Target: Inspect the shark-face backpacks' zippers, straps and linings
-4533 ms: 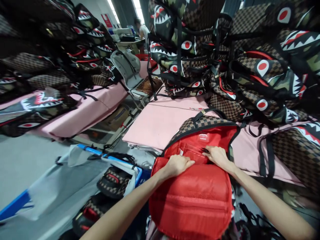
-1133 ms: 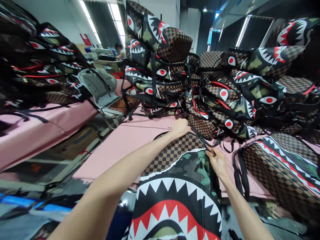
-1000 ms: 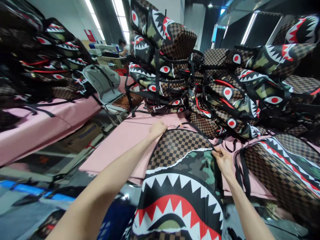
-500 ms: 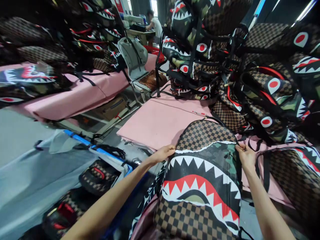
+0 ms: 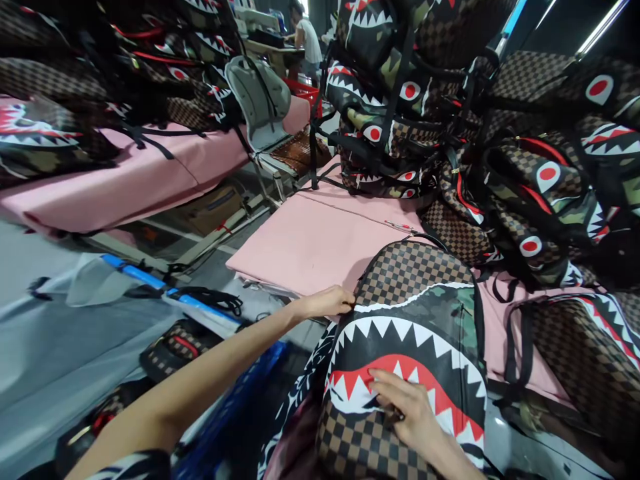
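A backpack (image 5: pixel 400 340) with a brown-and-black check and a printed shark mouth in red, white and black lies in front of me, its top handle pointing away. My left hand (image 5: pixel 333 301) pinches its upper left edge, fingers closed on the side seam. Over the lower middle of the front panel, my right hand (image 5: pixel 407 407) has its fingers stretched out across the red-and-white teeth. A small dark spot shows by the right thumb; I cannot make out what it is. Green camouflage covers the panel's upper right part.
A pink-covered table (image 5: pixel 310 243) lies beyond the backpack. Similar bags are piled high at the back (image 5: pixel 380 133), on the right (image 5: pixel 550 200) and on another pink table (image 5: pixel 165 160). Lower left stands a blue-edged bin (image 5: pixel 150 277) with bags. A grey chair (image 5: pixel 257 100) and a seated person (image 5: pixel 307 43) are farther off.
My right hand has let go of the backpack's right edge and moved down and left onto its front panel. My left hand keeps its hold. The view has shifted slightly.
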The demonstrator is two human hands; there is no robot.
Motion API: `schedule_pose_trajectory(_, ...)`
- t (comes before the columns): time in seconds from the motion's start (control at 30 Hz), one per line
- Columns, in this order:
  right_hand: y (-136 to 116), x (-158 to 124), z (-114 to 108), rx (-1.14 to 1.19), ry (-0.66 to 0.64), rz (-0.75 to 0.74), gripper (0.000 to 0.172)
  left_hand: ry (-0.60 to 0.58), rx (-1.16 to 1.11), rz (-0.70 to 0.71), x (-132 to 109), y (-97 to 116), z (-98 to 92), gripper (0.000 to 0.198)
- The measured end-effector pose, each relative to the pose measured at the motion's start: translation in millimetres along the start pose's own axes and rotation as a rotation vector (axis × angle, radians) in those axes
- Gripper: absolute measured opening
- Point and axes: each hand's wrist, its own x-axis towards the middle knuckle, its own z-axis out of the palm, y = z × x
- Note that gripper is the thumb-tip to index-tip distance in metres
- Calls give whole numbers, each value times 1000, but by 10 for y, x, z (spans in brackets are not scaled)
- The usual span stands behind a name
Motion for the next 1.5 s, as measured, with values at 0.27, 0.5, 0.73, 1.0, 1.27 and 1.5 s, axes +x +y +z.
schedule_pose_trajectory(0.27,-20,-19,166,-120,-9,-5,42,303,290,23,159,43,-158,12)
schedule_pose_trajectory(0.5,-16,-52,237,-183,7,-30,53,661,192,-129,658,164,-209,27)
schedule_pose_trajectory(0.73,12,-178,229,84,138,3,54,528,36,-101,5,17,536,44)
schedule_pose_trajectory(1.0,-148,-184,-380,576,439,90,24,825,-61,-109,-540,1327,127,42)
schedule_pose_trajectory(1.27,-116,-124,-1332,401,716,89,18,757,407,-119,-346,2599,217,24)
schedule_pose_trajectory(1.5,-270,80,-1429,84,309,-108,19,326,234,180,-449,2478,596,31)
